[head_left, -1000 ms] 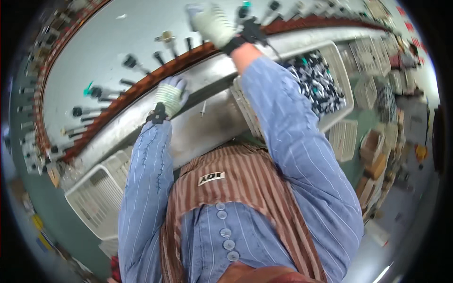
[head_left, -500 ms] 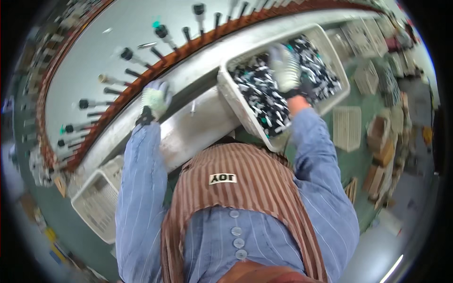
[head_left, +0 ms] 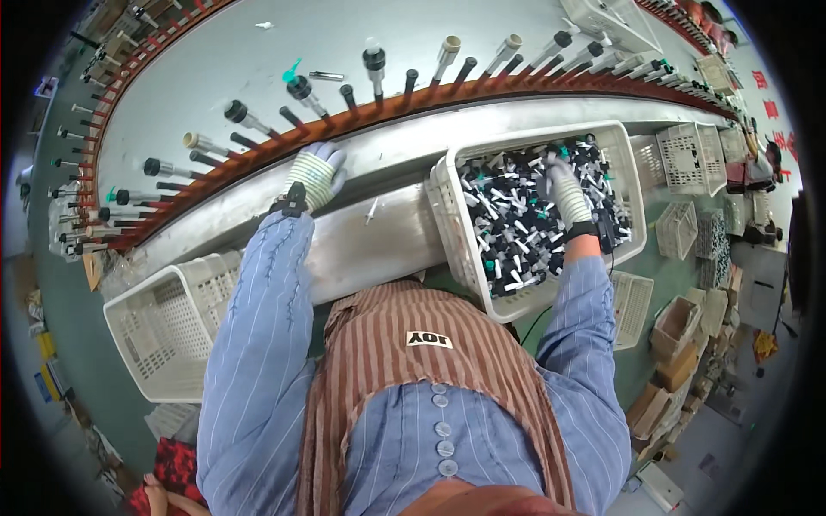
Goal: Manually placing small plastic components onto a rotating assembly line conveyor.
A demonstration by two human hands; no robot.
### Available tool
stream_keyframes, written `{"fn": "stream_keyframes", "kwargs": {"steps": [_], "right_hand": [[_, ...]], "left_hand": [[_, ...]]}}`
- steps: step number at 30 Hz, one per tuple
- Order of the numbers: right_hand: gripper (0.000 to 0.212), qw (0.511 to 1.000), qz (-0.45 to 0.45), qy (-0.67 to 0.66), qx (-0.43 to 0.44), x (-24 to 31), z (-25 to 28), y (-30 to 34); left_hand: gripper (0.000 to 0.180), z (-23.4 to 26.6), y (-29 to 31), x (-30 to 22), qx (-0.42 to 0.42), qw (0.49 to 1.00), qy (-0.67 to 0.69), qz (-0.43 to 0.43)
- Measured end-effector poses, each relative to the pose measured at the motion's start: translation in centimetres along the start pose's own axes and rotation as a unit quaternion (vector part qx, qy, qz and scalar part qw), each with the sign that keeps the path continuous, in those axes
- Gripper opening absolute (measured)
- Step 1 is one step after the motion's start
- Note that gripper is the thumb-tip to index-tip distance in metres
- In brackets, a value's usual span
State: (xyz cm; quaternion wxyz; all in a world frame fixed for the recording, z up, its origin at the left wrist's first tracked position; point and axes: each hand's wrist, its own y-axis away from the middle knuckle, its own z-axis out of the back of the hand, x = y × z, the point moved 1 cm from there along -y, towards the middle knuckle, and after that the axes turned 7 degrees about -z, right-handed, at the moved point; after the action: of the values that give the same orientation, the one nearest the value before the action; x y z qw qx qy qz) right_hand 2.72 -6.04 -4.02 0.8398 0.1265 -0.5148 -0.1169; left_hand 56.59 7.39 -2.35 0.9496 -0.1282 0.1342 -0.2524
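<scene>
My left hand [head_left: 317, 175], in a pale striped glove with a dark wrist strap, lies on the metal ledge [head_left: 387, 148] beside the curved rail. Its fingers are stretched out, and I see nothing in them. My right hand [head_left: 570, 193], gloved the same way, reaches into a white plastic crate [head_left: 469, 284]. The crate is heaped with small black, white and green pieces [head_left: 516, 232] that look like pump parts. The right fingers bend together among the pieces; what they grip is hidden. A small white piece [head_left: 372, 210] lies on the metal tray between my hands.
A red-brown curved rail [head_left: 344, 123] carries several upright black, beige and clear pump-like pieces. A white crate [head_left: 172, 331] stands at lower left, and more crates [head_left: 684, 163] stand at right. A person in red [head_left: 176, 469] shows at lower left.
My view has shifted, so rail and crate sit lower. My right hand stays over the heaped pieces, now further toward the crate's right side. The left hand remains on the ledge.
</scene>
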Motion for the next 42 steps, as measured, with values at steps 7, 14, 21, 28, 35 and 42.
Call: {"fn": "stream_keyframes", "kwargs": {"steps": [7,14,21,28,35,42], "right_hand": [[0.046,0.934,0.228,-0.272,-0.030,23.9,-7.7,4.1],[0.053,0.910,0.329,-0.251,0.022,29.5,-17.2,2.0],[0.049,0.928,0.304,-0.196,0.089,30.1,-19.6,2.0],[0.020,0.763,0.544,0.317,-0.145,26.4,-26.7,0.9],[0.045,0.954,0.292,0.049,0.049,30.5,-31.0,5.5],[0.028,0.943,0.332,-0.009,-0.007,20.8,-19.5,12.7]], "left_hand": [[0.030,0.3,0.3,-0.1,0.024,1.000,-0.003,0.020],[0.026,-0.1,0.2,0.2,0.013,0.999,0.030,0.017],[0.027,0.0,0.5,0.2,0.016,0.999,0.036,0.024],[0.030,-0.8,-0.2,0.8,0.037,0.999,0.035,0.008],[0.028,-1.7,-0.1,0.6,-0.014,0.999,0.031,-0.004],[0.026,-1.5,0.5,0.3,-0.019,1.000,-0.004,-0.008]]}}
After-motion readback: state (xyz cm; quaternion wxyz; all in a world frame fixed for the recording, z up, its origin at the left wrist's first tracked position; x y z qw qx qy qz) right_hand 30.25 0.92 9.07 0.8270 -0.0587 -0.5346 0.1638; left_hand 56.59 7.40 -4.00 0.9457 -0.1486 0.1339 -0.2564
